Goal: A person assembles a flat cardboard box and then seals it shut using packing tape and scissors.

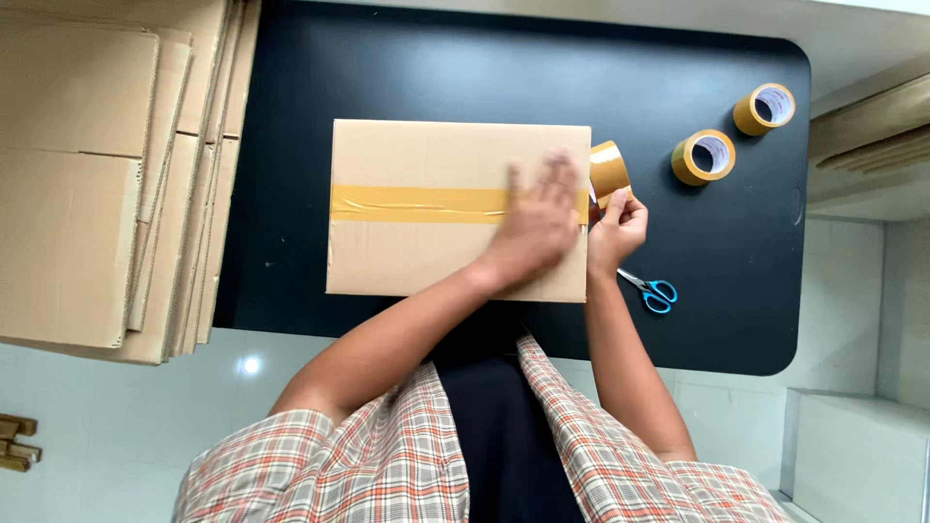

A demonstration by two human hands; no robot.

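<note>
A closed cardboard box (426, 155) lies on the black table (484, 68) with a yellow-brown tape strip (417, 203) running along its seam. My left hand (538, 218) is pressed flat on the strip near the box's right end, fingers spread and blurred. My right hand (617, 228) grips a roll of brown tape (608, 172) just past the box's right edge, where the strip leaves the box.
Two more tape rolls (703, 156) (764, 108) stand at the table's right rear. Blue-handled scissors (651, 290) lie right of the box, near my right wrist. A tall stack of flattened cardboard boxes (107, 174) covers the left side.
</note>
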